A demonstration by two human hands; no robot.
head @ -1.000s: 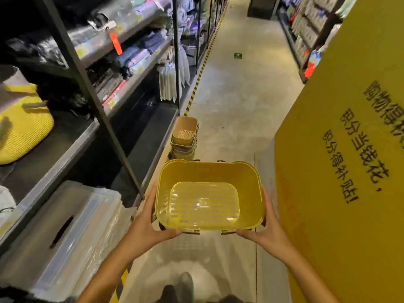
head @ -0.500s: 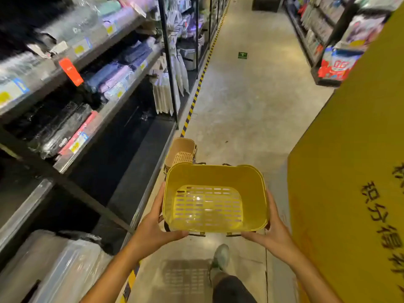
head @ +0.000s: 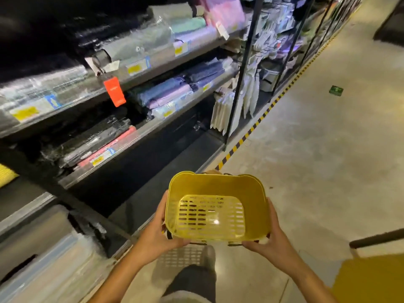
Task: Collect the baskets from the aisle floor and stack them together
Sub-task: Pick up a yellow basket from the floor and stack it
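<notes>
I carry a yellow plastic basket (head: 251, 206) with a slotted bottom, held upright at waist height over the aisle floor. My left hand (head: 160, 232) grips its near left corner, thumb curled under the front edge. My right hand (head: 267, 239) grips the near right corner the same way. Just past the basket's far rim a sliver of the tan basket stack (head: 213, 172) on the floor shows; the rest of it is hidden behind the yellow basket.
Dark shelving (head: 140, 68) with wrapped textiles runs along the left, edged by black-and-yellow floor tape (head: 258, 121). Clear storage boxes (head: 43, 254) sit low left. A yellow display (head: 371, 278) stands at the lower right. My shoe (head: 207, 256) is under the basket.
I have walked forward and turned left; the tan stack has slid almost wholly behind the yellow basket, and the yellow display has dropped to the lower right corner.
</notes>
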